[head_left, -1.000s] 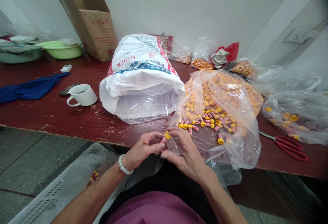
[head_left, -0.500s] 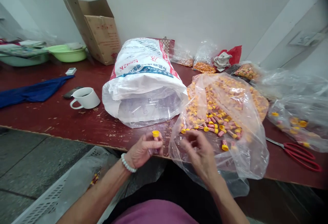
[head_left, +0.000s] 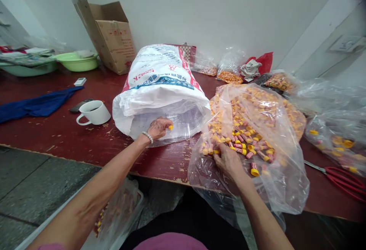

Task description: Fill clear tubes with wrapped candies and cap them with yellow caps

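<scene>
My left hand is closed around a small yellow-capped tube with a red-and-white wrapper. It is at the mouth of a big white printed sack, over the clear liner. My right hand reaches into an open clear plastic bag, its fingers bent down onto a yellow-capped tube at the near edge of the pile. Many more such tubes fill that bag. One tube stands apart, cap down, to the right of my right hand.
A white mug with dark liquid stands left of the sack. Red-handled scissors lie at the right. Behind are a cardboard box, a green basin and filled bags. A white crate sits below the table edge.
My left hand has moved forward from the table's edge to the sack's mouth, still holding a tube. My right hand has gone down onto the near tubes in the clear bag.
</scene>
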Demonstrator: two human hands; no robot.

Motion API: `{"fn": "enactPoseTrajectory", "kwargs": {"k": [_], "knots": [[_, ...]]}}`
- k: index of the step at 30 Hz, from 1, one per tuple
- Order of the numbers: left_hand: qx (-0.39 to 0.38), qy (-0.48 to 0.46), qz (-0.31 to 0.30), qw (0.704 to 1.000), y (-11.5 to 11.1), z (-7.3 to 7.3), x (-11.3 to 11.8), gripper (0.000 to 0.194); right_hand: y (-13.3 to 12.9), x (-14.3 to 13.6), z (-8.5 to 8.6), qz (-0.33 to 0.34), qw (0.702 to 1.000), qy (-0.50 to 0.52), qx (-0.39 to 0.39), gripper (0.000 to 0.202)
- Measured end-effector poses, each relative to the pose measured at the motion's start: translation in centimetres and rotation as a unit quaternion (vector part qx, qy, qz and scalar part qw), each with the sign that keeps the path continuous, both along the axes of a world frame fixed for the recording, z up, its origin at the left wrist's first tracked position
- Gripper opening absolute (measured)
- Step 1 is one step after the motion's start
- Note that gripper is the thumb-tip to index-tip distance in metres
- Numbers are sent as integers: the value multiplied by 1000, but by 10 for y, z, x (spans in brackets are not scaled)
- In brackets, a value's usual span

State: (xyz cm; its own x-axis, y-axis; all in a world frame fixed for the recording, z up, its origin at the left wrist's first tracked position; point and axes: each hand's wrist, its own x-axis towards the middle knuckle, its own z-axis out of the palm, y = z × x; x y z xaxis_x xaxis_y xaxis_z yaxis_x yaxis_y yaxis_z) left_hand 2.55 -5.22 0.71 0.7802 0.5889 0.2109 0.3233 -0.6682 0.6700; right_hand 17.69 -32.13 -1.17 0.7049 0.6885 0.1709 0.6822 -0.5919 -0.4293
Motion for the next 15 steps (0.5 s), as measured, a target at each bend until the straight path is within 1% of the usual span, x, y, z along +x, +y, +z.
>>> {"fn": "enactPoseTrajectory", "kwargs": {"k": [3,4,6,8,10,11,13,15], "knots": [[21,28,30,999,2,2,5,22,-8,2,1,-6,999,32,38,4],[24,36,46,998,1,1,6,18,-11,1,1,-12,997,45,54,6],[22,54,68,996,-3,-2,10,11,-16,-4,0,-22,994,69,87,14],[11,71,77,994,-7,-6,14,14,-19,-12,0,-29,985,100,135,24],[-4,77,86,993,-12,-9,16,17,-22,-19,3,-35,964,161,209,32],[-14,75,91,993,-14,-9,16,16,-24,-23,7,-38,947,197,250,34],[-40,59,90,993,-19,-7,13,13,-26,-31,18,-42,910,256,324,36],[-74,32,67,994,-28,-2,3,15,-26,-40,31,-40,885,281,368,35]]}}
